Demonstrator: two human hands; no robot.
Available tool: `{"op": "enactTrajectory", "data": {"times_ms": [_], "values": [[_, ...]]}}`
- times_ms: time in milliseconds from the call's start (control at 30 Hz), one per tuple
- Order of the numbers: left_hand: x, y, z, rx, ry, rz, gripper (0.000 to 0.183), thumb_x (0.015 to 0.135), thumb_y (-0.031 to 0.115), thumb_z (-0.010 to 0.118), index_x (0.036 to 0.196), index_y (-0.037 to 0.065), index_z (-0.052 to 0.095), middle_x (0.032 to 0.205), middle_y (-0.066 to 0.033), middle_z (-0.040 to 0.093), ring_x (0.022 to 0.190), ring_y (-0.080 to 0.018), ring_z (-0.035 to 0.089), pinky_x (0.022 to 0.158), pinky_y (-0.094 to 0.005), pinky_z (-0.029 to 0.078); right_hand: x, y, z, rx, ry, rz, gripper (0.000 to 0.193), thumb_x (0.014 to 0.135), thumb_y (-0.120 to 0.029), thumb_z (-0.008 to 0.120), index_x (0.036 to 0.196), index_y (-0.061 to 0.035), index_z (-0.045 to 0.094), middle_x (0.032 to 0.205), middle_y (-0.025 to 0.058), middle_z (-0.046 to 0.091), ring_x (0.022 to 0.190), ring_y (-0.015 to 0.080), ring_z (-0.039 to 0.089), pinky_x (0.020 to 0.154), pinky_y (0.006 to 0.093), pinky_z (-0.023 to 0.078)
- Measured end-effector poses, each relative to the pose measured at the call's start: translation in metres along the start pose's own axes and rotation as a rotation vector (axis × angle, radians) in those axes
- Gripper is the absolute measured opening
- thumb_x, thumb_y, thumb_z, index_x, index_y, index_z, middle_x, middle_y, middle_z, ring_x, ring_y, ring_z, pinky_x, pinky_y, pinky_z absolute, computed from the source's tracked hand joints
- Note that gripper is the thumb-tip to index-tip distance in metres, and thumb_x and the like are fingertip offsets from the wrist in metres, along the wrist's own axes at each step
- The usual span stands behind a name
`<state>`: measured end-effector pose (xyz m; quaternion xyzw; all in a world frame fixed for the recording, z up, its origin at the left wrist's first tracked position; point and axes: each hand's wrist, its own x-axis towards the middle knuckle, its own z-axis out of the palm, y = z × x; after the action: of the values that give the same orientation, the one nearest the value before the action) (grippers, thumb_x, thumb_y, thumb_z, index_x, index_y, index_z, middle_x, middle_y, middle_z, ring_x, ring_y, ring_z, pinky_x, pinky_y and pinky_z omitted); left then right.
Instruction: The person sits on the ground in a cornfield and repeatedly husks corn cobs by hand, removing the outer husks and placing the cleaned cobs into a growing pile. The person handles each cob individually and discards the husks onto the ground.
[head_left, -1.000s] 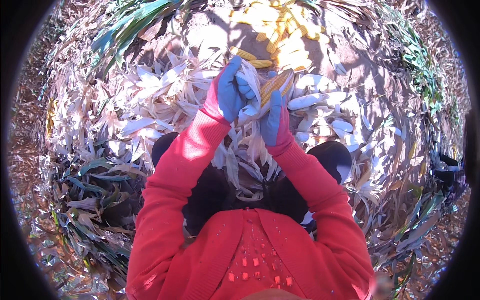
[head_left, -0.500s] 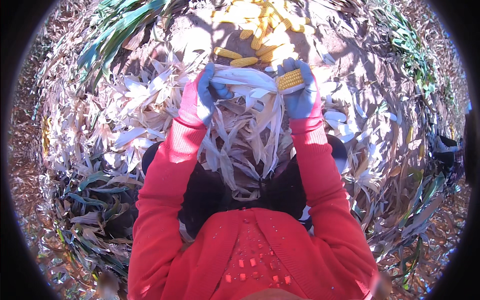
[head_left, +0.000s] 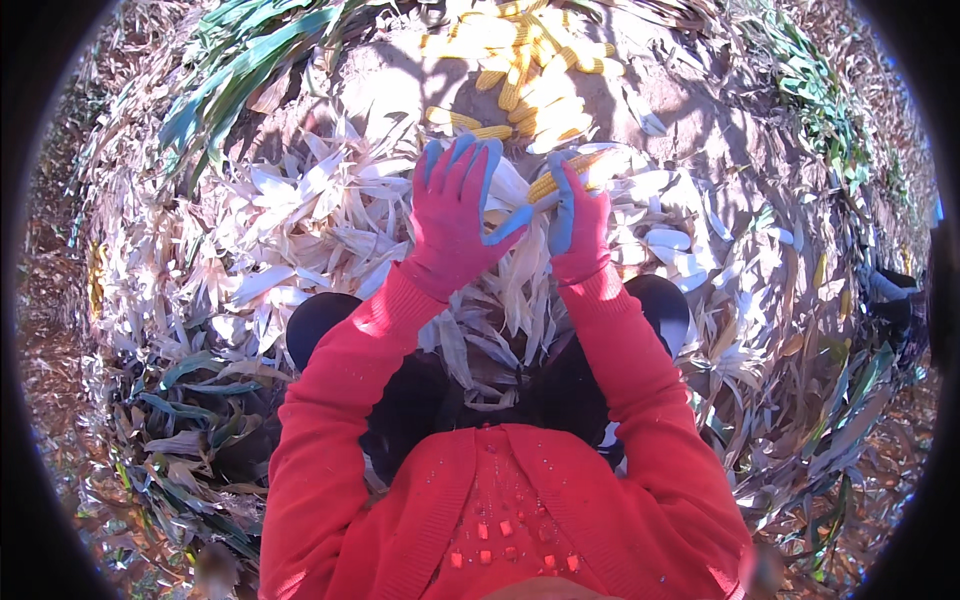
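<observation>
My right hand (head_left: 582, 222), in a red glove with a blue-grey palm, is closed round a yellow corn cob (head_left: 542, 187). The cob shows on both sides of my fingers and slants up to the right. Pale dry husk (head_left: 506, 190) lies just left of the cob, between my two hands. My left hand (head_left: 452, 215), gloved alike, has its back up, its fingers stretched out and its thumb apart, with the thumb tip near the cob. Whether its palm touches the husk is hidden.
Beyond my hands lies a heap of bare yellow cobs (head_left: 535, 60) on the soil. Dry husks (head_left: 290, 215) are piled to the left and between my knees. Green leaves (head_left: 250, 55) lie at the far left, and more leafy stalks (head_left: 820, 95) at the far right.
My left hand has turned from palm inward to back up and moved right, toward the cob. My right hand has turned over too, still gripping the cob, and shifted slightly left.
</observation>
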<state>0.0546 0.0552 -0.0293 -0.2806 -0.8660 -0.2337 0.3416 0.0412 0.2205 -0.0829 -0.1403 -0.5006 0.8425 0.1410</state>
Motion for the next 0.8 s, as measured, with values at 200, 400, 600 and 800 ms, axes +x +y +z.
{"op": "enactTrajectory", "data": {"times_ms": [200, 400, 600, 800], "values": [[-0.025, 0.002, 0.044, 0.22, -0.434, -0.153, 0.082, 0.067, 0.044, 0.076, 0.131, 0.003, 0.048, 0.129, -0.0165, 0.052, 0.129, -0.0353, 0.042, 0.108, -0.0583, 0.026, -0.031, -0.007, 0.028, -0.035, -0.004, 0.082, 0.04, 0.088, -0.022, 0.07, 0.118, -0.0024, 0.053, 0.103, 0.0057, 0.059, 0.092, 0.014, 0.059, 0.078, 0.0307, 0.05], [-0.035, -0.01, 0.053, -0.243, -0.597, -0.518, 0.045, 0.069, 0.033, 0.077, 0.106, 0.01, 0.063, 0.095, -0.0152, 0.068, 0.091, -0.0327, 0.067, 0.078, -0.0425, 0.052, -0.027, 0.006, 0.013, 0.033, -0.155, 0.137, 0.04, 0.089, -0.019, 0.069, 0.12, -0.0021, 0.051, 0.103, 0.0061, 0.059, 0.095, 0.0158, 0.061, 0.079, 0.0307, 0.052], [-0.038, -0.002, 0.031, -0.956, -0.526, -0.611, 0.048, 0.07, 0.022, 0.08, 0.112, 0.004, 0.065, 0.103, -0.0147, 0.07, 0.096, -0.023, 0.067, 0.086, -0.0368, 0.051, -0.038, -0.027, 0.028, 0.071, -0.348, 0.023, 0.045, 0.087, -0.006, 0.066, 0.127, -0.001, 0.047, 0.11, 0.0115, 0.061, 0.099, 0.0211, 0.064, 0.084, 0.0343, 0.054], [-0.045, 0.005, 0.034, -0.402, -0.784, -0.272, 0.037, 0.072, 0.023, 0.074, 0.106, 0.011, 0.066, 0.098, -0.0104, 0.07, 0.093, -0.0252, 0.068, 0.084, -0.0373, 0.053, -0.027, -0.02, 0.011, -0.193, -0.496, -0.114, 0.051, 0.08, -0.003, 0.073, 0.125, -0.0027, 0.049, 0.101, 0.0101, 0.063, 0.091, 0.0197, 0.066, 0.079, 0.0333, 0.054]]}}
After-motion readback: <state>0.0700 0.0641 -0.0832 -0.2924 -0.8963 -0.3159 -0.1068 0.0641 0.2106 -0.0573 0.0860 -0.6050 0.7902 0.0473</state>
